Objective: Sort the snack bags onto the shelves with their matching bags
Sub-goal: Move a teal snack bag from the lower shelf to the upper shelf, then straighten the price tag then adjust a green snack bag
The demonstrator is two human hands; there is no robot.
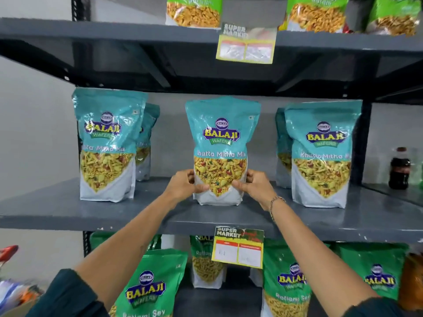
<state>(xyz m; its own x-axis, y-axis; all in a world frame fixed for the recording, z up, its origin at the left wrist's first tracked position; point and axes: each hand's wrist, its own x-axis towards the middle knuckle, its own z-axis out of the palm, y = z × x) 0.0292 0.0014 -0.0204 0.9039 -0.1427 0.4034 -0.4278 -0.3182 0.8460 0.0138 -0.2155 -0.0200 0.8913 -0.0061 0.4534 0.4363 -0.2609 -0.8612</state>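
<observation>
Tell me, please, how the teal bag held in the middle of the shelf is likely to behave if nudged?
The teal bag looks tall on a narrow base, so it may tip. Its glossy film probably slides easily on the smooth shelf.

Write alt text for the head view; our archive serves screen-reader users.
Both hands, left hand and right hand, hold a teal Khatta Mitha Mix bag upright on the grey middle shelf, between matching teal bags. Green bags fill the shelf below.

top-shelf bags (194, 12) cropped, price tags (238, 247) blurred
</observation>
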